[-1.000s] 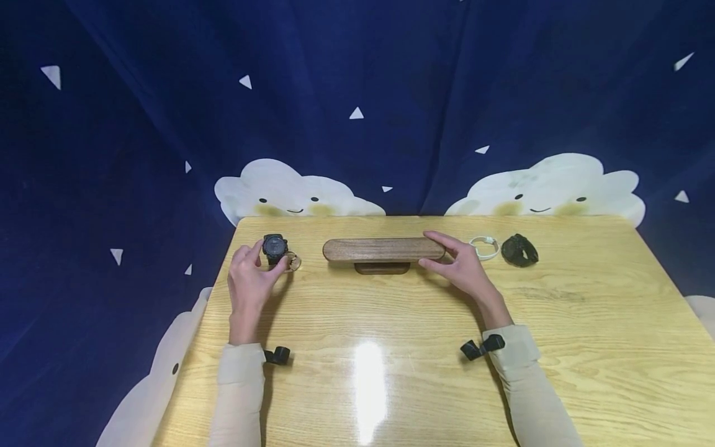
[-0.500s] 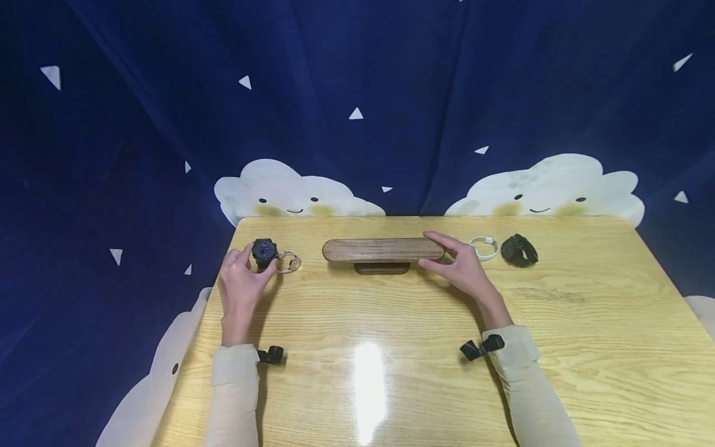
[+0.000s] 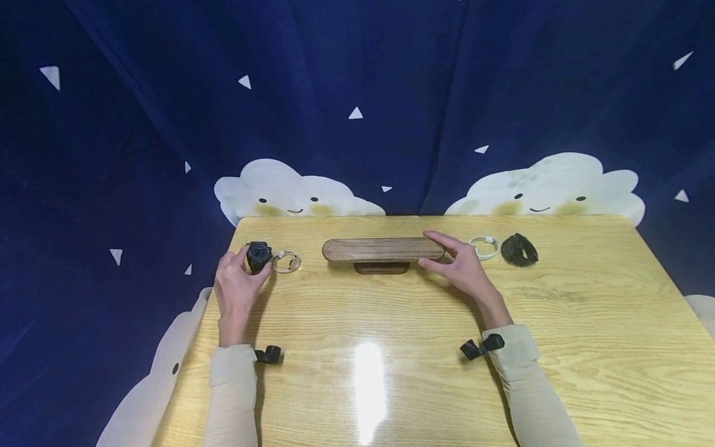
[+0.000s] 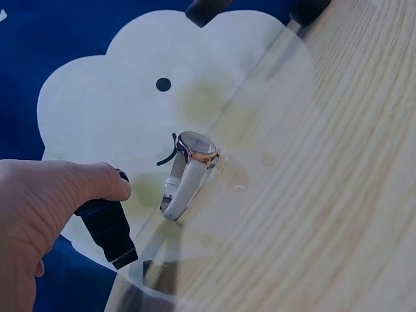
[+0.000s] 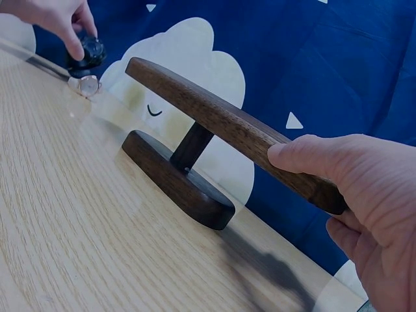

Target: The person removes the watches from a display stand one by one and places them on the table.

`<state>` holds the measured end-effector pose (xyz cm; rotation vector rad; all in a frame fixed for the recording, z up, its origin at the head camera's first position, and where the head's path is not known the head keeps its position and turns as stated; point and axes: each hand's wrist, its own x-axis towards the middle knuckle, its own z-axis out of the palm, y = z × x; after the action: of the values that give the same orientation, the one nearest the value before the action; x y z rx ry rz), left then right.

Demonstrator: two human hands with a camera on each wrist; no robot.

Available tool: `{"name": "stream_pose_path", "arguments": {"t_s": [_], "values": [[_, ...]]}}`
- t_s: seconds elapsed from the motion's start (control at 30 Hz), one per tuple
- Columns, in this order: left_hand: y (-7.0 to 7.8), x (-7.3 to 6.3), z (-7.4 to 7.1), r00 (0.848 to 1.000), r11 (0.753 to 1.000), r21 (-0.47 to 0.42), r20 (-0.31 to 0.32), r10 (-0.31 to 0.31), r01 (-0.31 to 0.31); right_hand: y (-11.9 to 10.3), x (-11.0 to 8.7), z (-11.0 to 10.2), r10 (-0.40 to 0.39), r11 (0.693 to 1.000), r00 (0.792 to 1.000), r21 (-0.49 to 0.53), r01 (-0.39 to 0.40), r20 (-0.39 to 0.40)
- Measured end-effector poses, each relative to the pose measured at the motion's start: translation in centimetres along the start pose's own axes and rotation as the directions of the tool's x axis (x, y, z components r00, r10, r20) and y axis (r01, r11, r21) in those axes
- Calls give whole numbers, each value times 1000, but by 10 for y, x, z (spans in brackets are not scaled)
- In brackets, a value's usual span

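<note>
My left hand pinches a black wristwatch between thumb and fingers at the table's far left. In the left wrist view its black strap hangs below my thumb, and most of the case is hidden. Just right of it, a wristwatch with a white strap and rose-gold case rests on the table. A dark wooden T-bar stand is upright near the back edge, its rounded base on the table. My right hand grips the bar's right end, thumb on the near side.
Right of the stand lie a white-banded watch and a black wristwatch. The wooden table ends at a dark blue curtain printed with clouds. Black wrist cameras sit at both cuffs.
My left hand has moved left and slightly nearer with the black watch, away from the white-strapped watch, which now shows fully. My right hand and the stand have stayed still.
</note>
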<state>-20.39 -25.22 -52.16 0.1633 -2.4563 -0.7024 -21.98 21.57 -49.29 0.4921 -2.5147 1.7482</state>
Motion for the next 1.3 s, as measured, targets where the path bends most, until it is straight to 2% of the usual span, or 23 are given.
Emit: {"name": "stream_pose_path", "arguments": {"t_s": [0.7,1.3], "values": [[-8,-1,2,999,999,44,46,-29,27,-6,1,-2,-2,1000,1000,-11,2,-3],[-14,-1,4,998,997,82,62,-4,-1,-2,1,-1,6,1000,1000,2,-6,-1]]}}
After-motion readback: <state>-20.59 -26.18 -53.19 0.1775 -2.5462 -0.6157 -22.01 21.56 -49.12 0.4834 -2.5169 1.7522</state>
